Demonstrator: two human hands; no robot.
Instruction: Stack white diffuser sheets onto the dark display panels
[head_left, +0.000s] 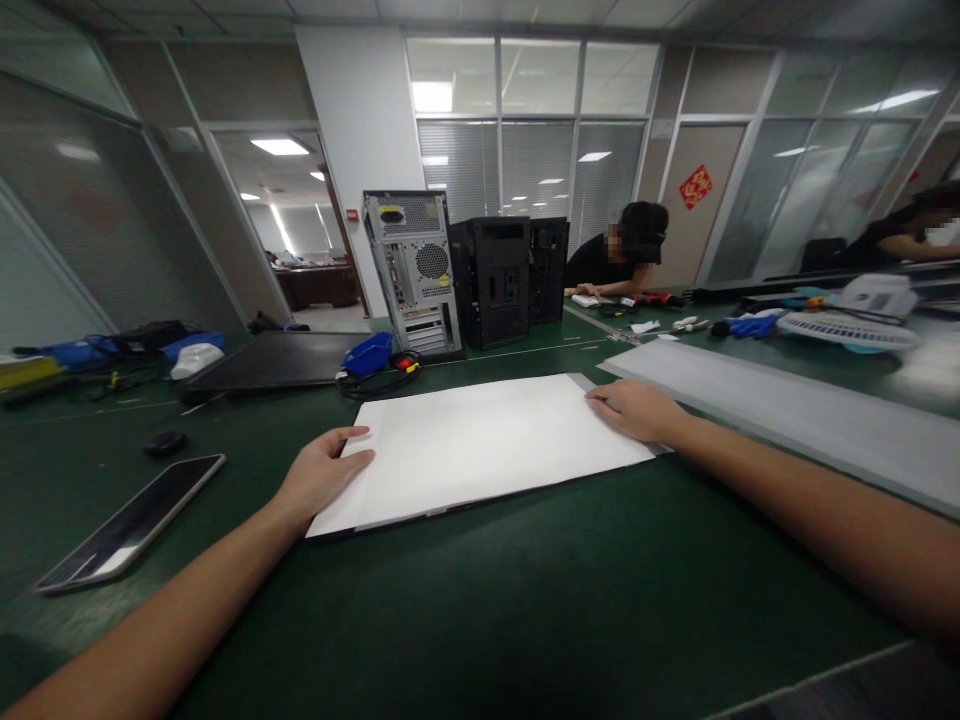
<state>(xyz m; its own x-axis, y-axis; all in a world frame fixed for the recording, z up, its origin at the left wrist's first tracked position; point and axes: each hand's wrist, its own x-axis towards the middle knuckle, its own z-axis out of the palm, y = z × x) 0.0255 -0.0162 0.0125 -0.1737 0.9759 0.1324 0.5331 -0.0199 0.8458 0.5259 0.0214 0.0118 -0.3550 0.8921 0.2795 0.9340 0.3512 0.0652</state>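
Head view: [131, 525] phone far left, then a strip of green tabletop [244, 485] before the left hand [315, 475], thumb and index finger lying over the white sheet's [480, 440] left edge. Sheet's mid-table, dark rim showing along its near side, plenty of tabletop in front. Right hand [637, 408] covers part of the right edge, near a long pale panel [787, 410] that's cut off by the frame. Remaining fingers are mostly hidden, so can't tell whether either hand's really gripping. White blur [930, 360] far right, dunno.
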